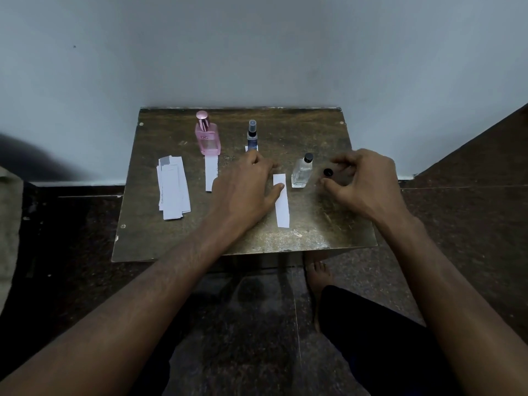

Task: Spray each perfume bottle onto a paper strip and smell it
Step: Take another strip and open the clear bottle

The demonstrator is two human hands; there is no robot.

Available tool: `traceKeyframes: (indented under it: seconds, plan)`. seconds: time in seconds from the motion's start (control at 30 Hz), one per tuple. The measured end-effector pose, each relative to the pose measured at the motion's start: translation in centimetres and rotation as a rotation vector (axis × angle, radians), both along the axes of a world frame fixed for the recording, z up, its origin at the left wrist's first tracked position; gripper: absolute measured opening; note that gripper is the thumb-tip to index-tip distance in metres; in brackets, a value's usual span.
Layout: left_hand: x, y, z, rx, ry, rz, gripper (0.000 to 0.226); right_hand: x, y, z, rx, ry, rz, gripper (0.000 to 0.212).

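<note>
Three perfume bottles stand on a small worn table [328, 224]: a pink one [208, 137] at the back left, a slim dark blue one [252, 135] in the middle and a clear one [301, 172] with a black sprayer on the right. One paper strip [211, 172] lies before the pink bottle, another [282, 205] left of the clear bottle. My left hand [245, 187] rests flat on the table, its thumb touching that second strip and its fingers covering a strip by the blue bottle. My right hand [360, 181] curls thumb and fingertips round a small black cap [328, 172] just right of the clear bottle.
A pile of spare paper strips [172, 190] lies at the table's left side. The table stands against a pale wall [257, 52]. Dark stone floor [257, 324] surrounds it, and my bare foot [318, 278] shows below the front edge.
</note>
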State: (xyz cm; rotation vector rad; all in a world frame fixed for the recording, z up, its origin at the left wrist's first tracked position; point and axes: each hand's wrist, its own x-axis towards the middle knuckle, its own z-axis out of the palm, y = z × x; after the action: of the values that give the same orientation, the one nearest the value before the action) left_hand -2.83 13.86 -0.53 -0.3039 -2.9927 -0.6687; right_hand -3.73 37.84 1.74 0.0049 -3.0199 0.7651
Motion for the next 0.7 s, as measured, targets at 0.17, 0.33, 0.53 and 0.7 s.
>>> traceKeyframes:
  seconds: [0.17,0.33,0.53,0.7]
  plan:
    - [0.4,0.3,-0.1,-0.06,0.011,-0.008,0.042,0.5,-0.7,-0.4,-0.03,0.147,0.164,0.073]
    - [0.4,0.2,0.0,-0.044,0.011,0.012,0.039,0.0,-2.0,-1.0,-0.05,0.087,0.209,0.061]
    - [0.5,0.5,0.0,-0.028,0.01,0.016,0.039,-0.2,-2.1,-1.4,-0.095,0.093,0.213,0.033]
    - [0.5,0.5,-0.3,0.02,0.017,0.011,0.031,0.7,-2.4,0.3,-0.676,0.053,0.206,0.021]
